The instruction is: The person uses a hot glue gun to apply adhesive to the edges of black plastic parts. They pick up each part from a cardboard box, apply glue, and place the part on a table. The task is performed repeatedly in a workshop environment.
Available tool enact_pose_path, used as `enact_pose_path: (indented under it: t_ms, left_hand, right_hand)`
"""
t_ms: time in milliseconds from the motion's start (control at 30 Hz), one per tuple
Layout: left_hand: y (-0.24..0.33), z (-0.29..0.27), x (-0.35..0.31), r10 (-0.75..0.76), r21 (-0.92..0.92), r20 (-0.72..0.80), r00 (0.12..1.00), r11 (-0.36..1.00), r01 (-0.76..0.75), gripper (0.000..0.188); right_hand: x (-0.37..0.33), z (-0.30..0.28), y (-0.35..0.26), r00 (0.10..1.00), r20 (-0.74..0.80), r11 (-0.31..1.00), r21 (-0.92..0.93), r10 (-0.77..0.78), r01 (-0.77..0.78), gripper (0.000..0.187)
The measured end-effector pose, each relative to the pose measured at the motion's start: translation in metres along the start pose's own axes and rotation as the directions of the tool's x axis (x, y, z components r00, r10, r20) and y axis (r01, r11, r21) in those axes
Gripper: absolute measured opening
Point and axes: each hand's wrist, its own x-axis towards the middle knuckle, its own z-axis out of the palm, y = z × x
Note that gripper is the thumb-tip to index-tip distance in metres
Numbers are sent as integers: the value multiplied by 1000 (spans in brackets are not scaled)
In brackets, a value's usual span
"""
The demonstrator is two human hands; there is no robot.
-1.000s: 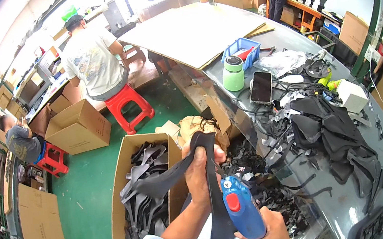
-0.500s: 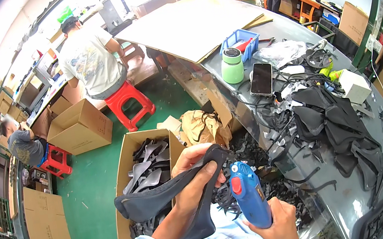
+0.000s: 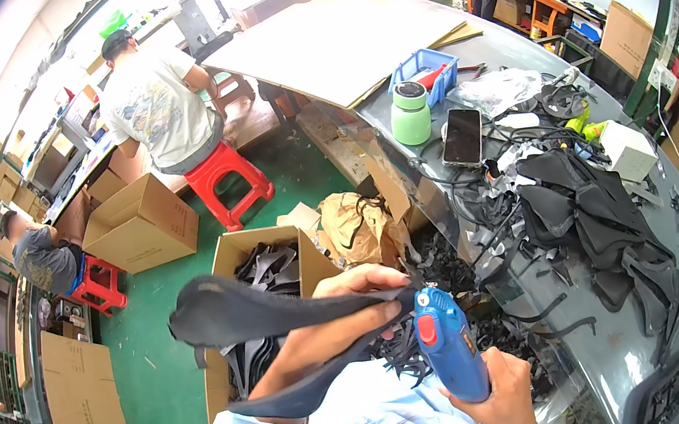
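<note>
My left hand (image 3: 336,333) is closed on a black, curved padded piece (image 3: 253,308), pinching it between thumb and fingers near its right end. Its two long arms spread leftward over an open carton (image 3: 308,265) of similar dark pieces. My right hand (image 3: 505,389) wraps round the handle of a blue electric cutter (image 3: 453,357) with a red button. The tool's tip meets the right end of the padded piece, close to my left fingertips. How the blade touches the material is too small to tell. Black trimmings (image 3: 444,262) lie heaped beyond the tip.
On the grey table (image 3: 571,353) to my right lie black padded pieces (image 3: 585,210), a phone (image 3: 462,138), a green bottle (image 3: 410,114) and a blue basket (image 3: 442,78). One person (image 3: 157,107) sits on a red stool; others are farther off and at lower left.
The padded piece has swung up and leftward, its arms now nearer level. My right hand and the cutter have shifted slightly right. More of a person shows at lower left.
</note>
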Motion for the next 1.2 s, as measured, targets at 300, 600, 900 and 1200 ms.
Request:
enact_pose_path:
  t_ms: [300,600,900,1200]
  left_hand:
    - [32,-9,3,-220,162,-6,976,962,218,28]
    - [26,-17,18,-325,553,207,923,817,164,28]
    - [0,-14,34,-200,689,359,912,716,-114,33]
    - [9,-33,34,85,476,298,951,850,-225,41]
  right_hand:
    - [-17,-2,16,997,76,992,-127,16,-6,39]
    - [-17,0,13,992,120,989,-141,-33,50,38]
    - [-12,5,7,992,121,998,-29,-44,48,38]
    - [-10,19,8,998,57,1000,13,18,-19,39]
